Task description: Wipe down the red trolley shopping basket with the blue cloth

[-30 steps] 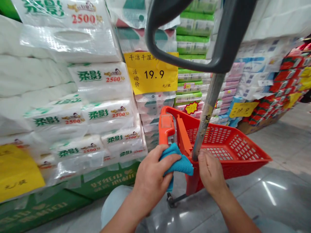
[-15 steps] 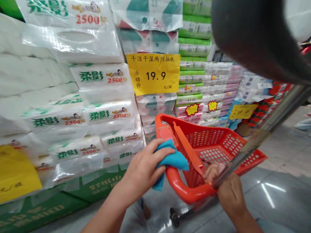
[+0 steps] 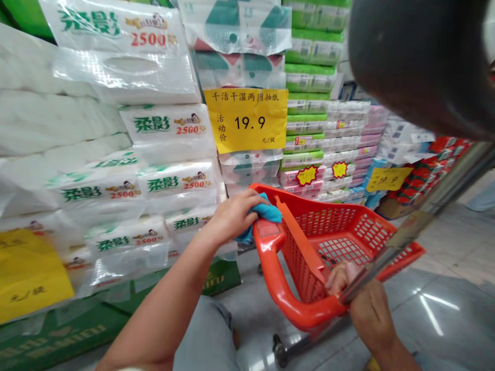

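Note:
My left hand (image 3: pixel 234 214) is closed on a blue cloth (image 3: pixel 267 211), pressing it against the far left corner of the red shopping cart's handle (image 3: pixel 276 275). My right hand (image 3: pixel 371 306) is closed at the right side of that handle, its fingers curled by the basket edge. A metal pole (image 3: pixel 402 237) crosses in front of the right hand and hides part of its grip. Perforated red plastic forms the cart's basket (image 3: pixel 348 226). Near the floor, a cart wheel (image 3: pixel 279 350) shows below the handle.
White tissue packs (image 3: pixel 174 126) are stacked close on the left, above a green printed base (image 3: pixel 58 335). A yellow price sign (image 3: pixel 247 121) hangs on the stacks. A large dark rounded object (image 3: pixel 410 62) blocks the upper right. Grey tiled floor (image 3: pixel 421 319) lies right.
My left hand and the blue cloth have moved forward and up along the left side of the handle, to its far corner. My right hand stays in place.

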The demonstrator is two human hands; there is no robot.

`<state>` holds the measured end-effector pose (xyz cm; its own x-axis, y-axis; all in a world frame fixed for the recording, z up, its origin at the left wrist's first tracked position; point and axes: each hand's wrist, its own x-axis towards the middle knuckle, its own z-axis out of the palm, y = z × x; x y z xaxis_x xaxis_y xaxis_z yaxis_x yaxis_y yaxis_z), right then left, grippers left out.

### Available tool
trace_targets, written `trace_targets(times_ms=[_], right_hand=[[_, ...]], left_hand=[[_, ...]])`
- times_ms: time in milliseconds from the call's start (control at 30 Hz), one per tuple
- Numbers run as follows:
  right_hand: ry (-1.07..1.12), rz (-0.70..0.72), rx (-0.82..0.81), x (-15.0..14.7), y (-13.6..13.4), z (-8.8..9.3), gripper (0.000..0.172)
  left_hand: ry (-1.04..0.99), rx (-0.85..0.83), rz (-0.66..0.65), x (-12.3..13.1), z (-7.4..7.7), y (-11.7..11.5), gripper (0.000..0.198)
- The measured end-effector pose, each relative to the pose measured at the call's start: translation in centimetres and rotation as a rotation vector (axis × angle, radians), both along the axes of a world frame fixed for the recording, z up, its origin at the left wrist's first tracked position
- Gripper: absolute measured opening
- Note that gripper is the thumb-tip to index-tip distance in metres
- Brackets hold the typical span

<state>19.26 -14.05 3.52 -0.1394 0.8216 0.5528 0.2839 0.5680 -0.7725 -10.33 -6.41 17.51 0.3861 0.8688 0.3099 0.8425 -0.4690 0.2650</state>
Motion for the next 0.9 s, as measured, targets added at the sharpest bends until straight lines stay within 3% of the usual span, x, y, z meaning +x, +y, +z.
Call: trace_targets(times_ms=[67, 133, 267, 300, 433, 500, 700, 800, 900], right_hand=[[-0.002, -0.010, -0.015, -0.1, 0.2, -0.1, 0.054], [0.009, -0.027, -0.024, -0.2, 0.2, -0.2, 0.054], [0.035, -0.002, -0.032, 0.3, -0.3, -0.2, 0.052], [0.037, 0.008, -0.041, 0.5, -0.5, -0.1, 0.052], [0.056, -0.010, -0.085, 0.6, -1.1, 0.4, 0.052], [0.067, -0.020, -0.083, 0.5, -1.2, 0.5, 0.053], [0.095, 0.008, -0.018, 0.5, -1.3, 0.3, 0.053], [0.066, -0.014, -0.004, 0.5, -1.1, 0.2, 0.055], [0.051, -0.052, 0.020, 0.3, -0.6, 0.3, 0.053]], left_hand=[[-0.024, -0.004, 0.144, -0.3, -0.3, 2.4, 0.039], [-0.020, 0.001, 0.153, -0.3, -0.3, 3.3, 0.037], [0.048, -0.021, -0.145, 0.3, 0.4, 2.1, 0.037], [0.072, -0.034, -0.157, 0.4, 0.6, 2.0, 0.037], [0.188, -0.040, 0.155, 0.2, 0.6, 4.4, 0.038], [0.226, -0.040, 0.205, 0.3, 0.5, 5.5, 0.037], [0.410, -0.108, 0.053, 2.4, 2.3, 6.0, 0.031], [0.454, -0.138, 0.059, 3.9, 3.0, 8.0, 0.040], [0.516, -0.230, 0.026, 5.8, 2.7, 10.6, 0.040]])
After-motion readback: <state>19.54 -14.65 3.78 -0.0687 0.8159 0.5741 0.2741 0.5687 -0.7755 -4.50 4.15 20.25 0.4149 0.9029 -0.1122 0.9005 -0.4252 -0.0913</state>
